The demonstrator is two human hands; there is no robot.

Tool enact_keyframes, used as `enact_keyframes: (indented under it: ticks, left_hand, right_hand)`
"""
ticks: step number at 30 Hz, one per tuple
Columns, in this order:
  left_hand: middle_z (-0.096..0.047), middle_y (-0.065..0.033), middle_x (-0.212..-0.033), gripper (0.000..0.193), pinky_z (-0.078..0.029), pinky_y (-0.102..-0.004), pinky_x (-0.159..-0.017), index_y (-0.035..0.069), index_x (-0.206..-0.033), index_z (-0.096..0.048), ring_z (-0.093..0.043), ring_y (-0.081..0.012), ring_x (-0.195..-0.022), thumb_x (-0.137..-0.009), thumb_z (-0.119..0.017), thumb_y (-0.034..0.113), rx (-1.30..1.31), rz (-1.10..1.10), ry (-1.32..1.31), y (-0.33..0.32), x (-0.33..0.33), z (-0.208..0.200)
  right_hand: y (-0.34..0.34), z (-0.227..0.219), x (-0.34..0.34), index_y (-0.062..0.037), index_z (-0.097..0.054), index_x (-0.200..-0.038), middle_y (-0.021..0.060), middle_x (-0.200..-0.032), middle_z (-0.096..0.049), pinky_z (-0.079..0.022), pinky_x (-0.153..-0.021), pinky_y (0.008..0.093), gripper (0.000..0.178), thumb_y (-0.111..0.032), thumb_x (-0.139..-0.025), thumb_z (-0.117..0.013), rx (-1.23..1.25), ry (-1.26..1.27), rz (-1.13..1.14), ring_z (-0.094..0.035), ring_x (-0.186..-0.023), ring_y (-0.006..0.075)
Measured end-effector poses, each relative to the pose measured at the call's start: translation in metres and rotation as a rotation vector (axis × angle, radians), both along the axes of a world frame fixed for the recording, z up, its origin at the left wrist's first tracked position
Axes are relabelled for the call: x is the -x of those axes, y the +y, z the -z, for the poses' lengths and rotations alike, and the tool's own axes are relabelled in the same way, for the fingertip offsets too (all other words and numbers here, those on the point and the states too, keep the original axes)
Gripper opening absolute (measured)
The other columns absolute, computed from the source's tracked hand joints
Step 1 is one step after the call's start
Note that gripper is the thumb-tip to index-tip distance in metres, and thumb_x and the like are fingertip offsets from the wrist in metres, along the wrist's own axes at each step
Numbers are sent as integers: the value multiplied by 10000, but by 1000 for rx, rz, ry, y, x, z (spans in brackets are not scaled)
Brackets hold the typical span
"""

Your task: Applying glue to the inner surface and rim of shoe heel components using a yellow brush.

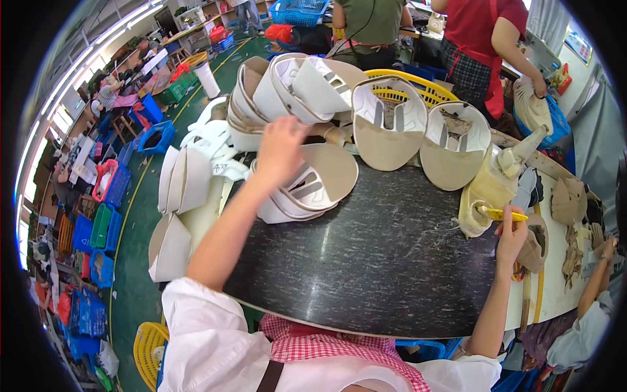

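Note:
My right hand (pixel 513 238) grips a brush by its yellow handle (pixel 506 215). The brush's head end sits at the mouth of a cream, glue-crusted pot (pixel 475 219) on the right of the black board. My left hand (pixel 282 151), fingers stretched, is over beige and white shoe uppers; whether it touches one is hard to see. Just below it lies a nested stack of uppers (pixel 287 208), toe caps to the right. Behind it stands a larger pile of uppers (pixel 274 91). Two separate uppers, one (pixel 390 147) and another (pixel 456 160), lie along the board's far edge.
More uppers (pixel 186 179) and white cut pieces (pixel 212 144) sit at the left. A yellow basket (pixel 411 85) stands behind the black board (pixel 366 261). Co-workers are at the far side and far right. Blue crates (pixel 157 137) line the green floor.

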State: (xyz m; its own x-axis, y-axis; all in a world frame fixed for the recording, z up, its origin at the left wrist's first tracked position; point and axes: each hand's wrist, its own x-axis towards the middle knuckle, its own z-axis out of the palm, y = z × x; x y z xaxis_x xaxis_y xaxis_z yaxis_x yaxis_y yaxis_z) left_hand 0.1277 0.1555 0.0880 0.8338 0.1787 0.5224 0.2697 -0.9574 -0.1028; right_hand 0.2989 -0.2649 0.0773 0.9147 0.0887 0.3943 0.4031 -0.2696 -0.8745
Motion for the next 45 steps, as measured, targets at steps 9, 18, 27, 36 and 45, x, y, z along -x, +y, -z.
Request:
enact_keyframes:
  ticks: [9,18,27,36,45]
  left_hand:
    - [-593,-164,-1013,438,-444,-403,-829,59,-1109,-522,-557,-339,-956,-689,-641,100,327,-109,433,27,61,-23]
    - [-581,-62,-1055,275,-390,-265,-900,15,-1086,-536,-538,-132,-992,-814,-547,-19,973,264,-272,22,102,-50]
    - [-520,-263,-1121,667,-464,-475,-718,52,-1327,-294,-581,-402,-790,-694,-479,-48,465,343,-94,-98,-3,-16]
    - [-366,-138,-1378,629,-279,-322,-1029,95,-1368,-308,-368,-246,-1260,-764,-481,70,1168,569,215,-118,-28,-7]
    - [-338,-141,-1392,589,-246,-335,-1055,71,-1374,-286,-315,-264,-1294,-807,-434,121,1064,543,136,-121,-25,6]
  right_hand:
    - [4,2,19,-32,-577,-833,-25,-614,-467,-288,-445,185,156,-183,-872,-577,81,-52,7,-385,-490,29]
    - [17,1,-6,-9,-564,-852,43,-666,-541,-366,-512,252,211,-219,-859,-576,638,-223,-58,-485,-579,99]
    - [-9,16,8,-105,-493,-779,33,-592,-553,-277,-359,198,199,-281,-872,-495,-638,300,4,-405,-411,63]
    - [102,45,64,-9,-545,-888,66,-854,-601,-449,-712,251,100,-91,-834,-562,-128,434,-677,-568,-794,120]
    - [119,29,57,-6,-522,-845,63,-809,-597,-446,-646,245,103,-107,-837,-543,-11,352,-823,-542,-711,99]
